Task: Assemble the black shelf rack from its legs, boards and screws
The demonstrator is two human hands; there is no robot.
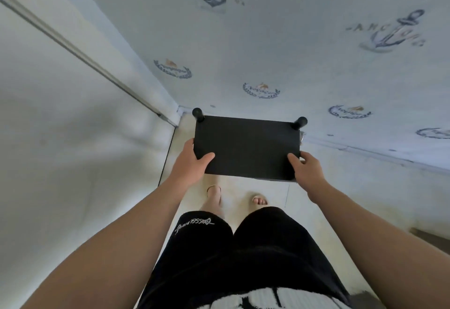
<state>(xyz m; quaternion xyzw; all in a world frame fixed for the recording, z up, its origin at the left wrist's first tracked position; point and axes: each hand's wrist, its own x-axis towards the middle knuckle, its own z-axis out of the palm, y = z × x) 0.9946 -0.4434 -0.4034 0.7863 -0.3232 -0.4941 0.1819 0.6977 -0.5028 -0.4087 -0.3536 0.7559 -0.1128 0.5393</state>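
I had the left hand (192, 160) and right hand (306, 169) each gripping a near corner of the black board (246, 145); two far legs (198, 114) were fitted, others hidden, completion unconfirmed.

Single head-worn wide-angle view, standing height, facing forward and steeply down at floor (328, 199).

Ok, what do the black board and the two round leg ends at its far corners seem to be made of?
The black board: matte, uniform, no grain or glare, straight edges; probably laminated or painted wood composite, possibly plastic. The leg ends: rounded black caps with a slight sheen, likely plastic or coated metal; too small to settle.
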